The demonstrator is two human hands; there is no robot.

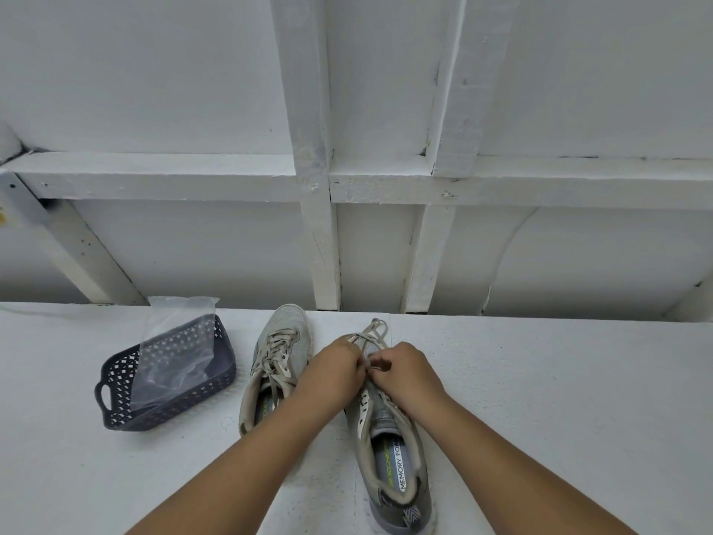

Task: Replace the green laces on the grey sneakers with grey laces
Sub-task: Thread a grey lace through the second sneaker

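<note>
Two bare arms reach out from the bottom edge toward the middle of the white counter (540,380), which looks a bit bumpy and painted. Both hands meet over the front of the right sneaker (389,449), a soft grey shoe made of woven cloth with a padded rim and a printed sole inside. Its heel is close to the camera and its toe points away. On this shoe the left hand (333,370) has its fingers curled and pinches the lace (376,330) near the low eyelets. Next to it, touching, the right hand (405,370) pinches the same pale grey lace with bent fingers. Loose flat ends of that lace lie in loops past the fingers, by the toe. Just beside it on the left stands the left sneaker (276,364), laced up with a pale flat lace that crosses in zigzags. Farther left sits a dark basket (115,384) of hard plastic, with many little holes and a handle slot. A clear, shiny plastic bag (173,353) leans in it and sticks up over the rim. Behind the counter stands a white wall (578,90) with thick painted wood beams that cross.
</note>
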